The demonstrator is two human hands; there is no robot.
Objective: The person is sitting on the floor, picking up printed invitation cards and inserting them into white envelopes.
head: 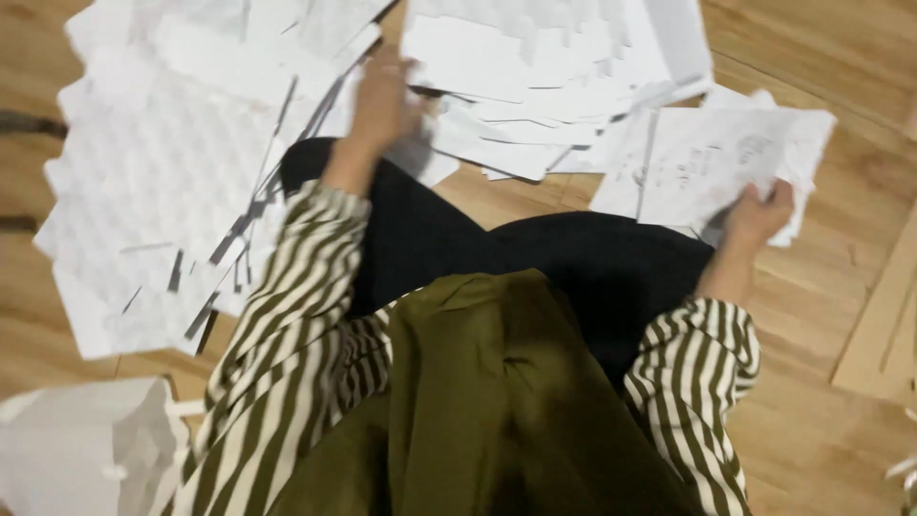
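My left hand reaches forward onto the heap of white paper sheets spread over the wooden floor; motion blur hides whether its fingers grip a sheet. My right hand is closed on the lower corner of a small stack of written-on white sheets at the right. Both arms wear striped sleeves. My black-clad legs and an olive green garment fill the lower middle.
A large pile of white sheets with dark strips lies at the left. A white paper bag sits at the bottom left. A light wooden board lies at the right edge on the wooden floor.
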